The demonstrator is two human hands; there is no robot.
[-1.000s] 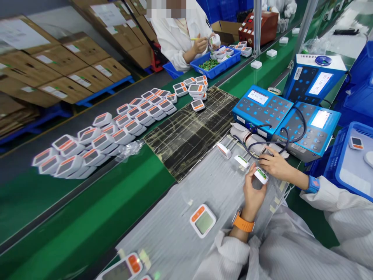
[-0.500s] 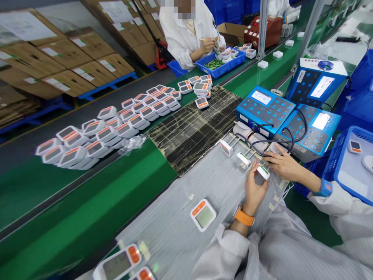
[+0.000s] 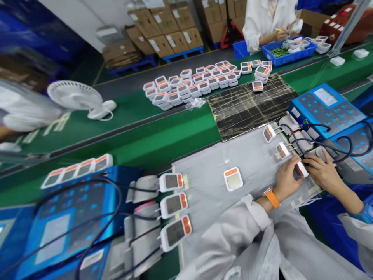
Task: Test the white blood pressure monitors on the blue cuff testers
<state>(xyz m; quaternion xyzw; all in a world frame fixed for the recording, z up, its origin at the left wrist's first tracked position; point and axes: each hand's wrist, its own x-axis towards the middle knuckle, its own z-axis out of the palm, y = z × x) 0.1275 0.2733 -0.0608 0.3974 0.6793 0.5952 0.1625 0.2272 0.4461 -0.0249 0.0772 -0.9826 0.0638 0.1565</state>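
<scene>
Being pinched in a narrow grip by the left hand [image 3: 287, 181], a white blood pressure monitor [image 3: 300, 170] is being held at the edge of a gray sheet [image 3: 204, 171]. The right hand [image 3: 323, 171] is being rested just beside it, though whether anything is gripped there is hard to tell. Two more monitors [image 3: 269, 133] are being lined up along that edge, apparently so that their dark hoses [image 3: 320, 140] can reach a blue tester [image 3: 326, 103].
</scene>
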